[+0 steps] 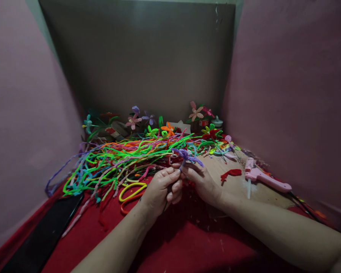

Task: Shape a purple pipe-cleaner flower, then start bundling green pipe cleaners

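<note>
Between my two hands a purple pipe-cleaner flower [184, 154] stands with its petals up. My left hand [163, 185] is closed, its thumb and fingertips pinching the flower's base, and a dark stem shows below the fist. From the other side my right hand [200, 181] pinches the same base, its fingers partly hidden behind the flower. Just beyond the hands spreads a large heap of colourful pipe cleaners [116, 159], mostly green, orange and pink. Scissors with yellow and orange-red handles [132, 192] lie left of my left hand.
A pink glue gun [265, 177] rests on a tan board [230, 167] at the right, near a red pipe-cleaner piece [230, 173]. A black flat object [45, 235] lies at the left on the red cloth [108, 242]. Finished flowers [196, 112] stand at the back wall.
</note>
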Motion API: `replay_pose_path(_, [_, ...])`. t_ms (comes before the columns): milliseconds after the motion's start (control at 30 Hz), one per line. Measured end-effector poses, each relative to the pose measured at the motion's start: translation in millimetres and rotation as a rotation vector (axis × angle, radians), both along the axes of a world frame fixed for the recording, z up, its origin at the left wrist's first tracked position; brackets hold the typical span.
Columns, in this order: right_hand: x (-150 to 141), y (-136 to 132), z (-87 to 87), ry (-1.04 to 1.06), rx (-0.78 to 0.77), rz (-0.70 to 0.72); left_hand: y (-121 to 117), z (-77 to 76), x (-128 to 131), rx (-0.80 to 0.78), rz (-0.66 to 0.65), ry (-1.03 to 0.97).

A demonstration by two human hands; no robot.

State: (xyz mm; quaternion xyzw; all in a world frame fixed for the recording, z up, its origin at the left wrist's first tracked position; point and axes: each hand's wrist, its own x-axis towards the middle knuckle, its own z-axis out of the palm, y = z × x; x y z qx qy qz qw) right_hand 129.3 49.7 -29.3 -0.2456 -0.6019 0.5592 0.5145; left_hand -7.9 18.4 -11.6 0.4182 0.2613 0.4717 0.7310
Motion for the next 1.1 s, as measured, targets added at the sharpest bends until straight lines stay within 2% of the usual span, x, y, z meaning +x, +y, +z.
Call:
replay_pose_path(300, [0,4,-8.8,0.001,-0.017,0.000,0,2.1,-1,0.020,0.008,0.053])
replay_pose_path(667, [1,0,2.7,0.029,0.043,-0.003,0,5.1,-1,0.034,0.011,0.082])
replay_pose_path(767, [0,0,3.3,0.031,0.006,0.007,1,4.2,-1,0.071,0.060,0.180])
replay_pose_path(933, [-1,-3,6.3,0.032,0.022,-0.038,0,4.7,2,0.226,0.249,0.400])
replay_pose_path(1000, [-1,-2,6.3,0.065,0.019,-0.002,-1,5.4,4,0.188,0.240,0.353])
replay_pose_path(1100, [0,1,2.5,0.103,-0.017,0.068,-4,6.0,3,0.044,0.125,0.165])
